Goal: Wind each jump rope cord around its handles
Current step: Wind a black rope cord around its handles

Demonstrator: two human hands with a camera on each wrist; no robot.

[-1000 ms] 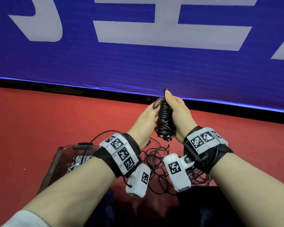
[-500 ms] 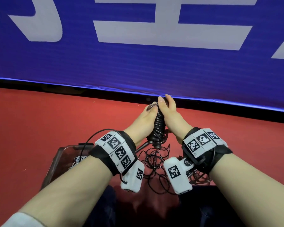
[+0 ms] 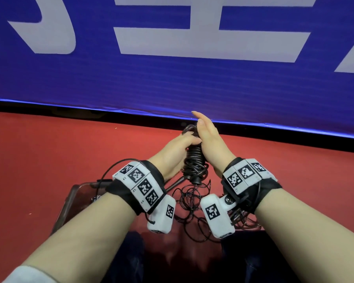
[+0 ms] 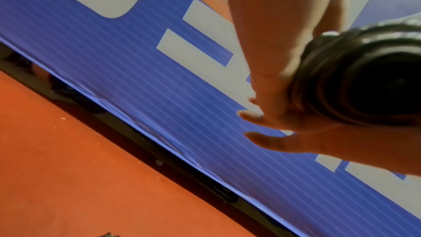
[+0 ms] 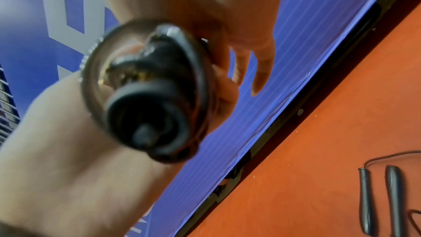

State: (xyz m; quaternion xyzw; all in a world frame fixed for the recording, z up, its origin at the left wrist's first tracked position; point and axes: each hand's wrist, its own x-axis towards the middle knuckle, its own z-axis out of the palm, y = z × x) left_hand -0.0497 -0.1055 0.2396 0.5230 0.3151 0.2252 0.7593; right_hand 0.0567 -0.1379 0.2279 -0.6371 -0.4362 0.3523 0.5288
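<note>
Fingers (image 3: pixel 189 139) of left hand (image 3: pixel 173 153) curling round wound jump rope (image 3: pixel 194 160), gripping it upright; right hand (image 3: pixel 209 142) pressing flat against its far side, fingers straight and together. Loose cords (image 3: pixel 190 203) lying tangled below both wrists on red floor (image 3: pixel 49 160).

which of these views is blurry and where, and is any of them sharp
Head view: sharp on both hands and the wound jump rope. Left wrist view: the rope bundle is dark and out of focus. Right wrist view: most blurred, smearing the bundle; the spare handles on the floor read clearer.
</note>
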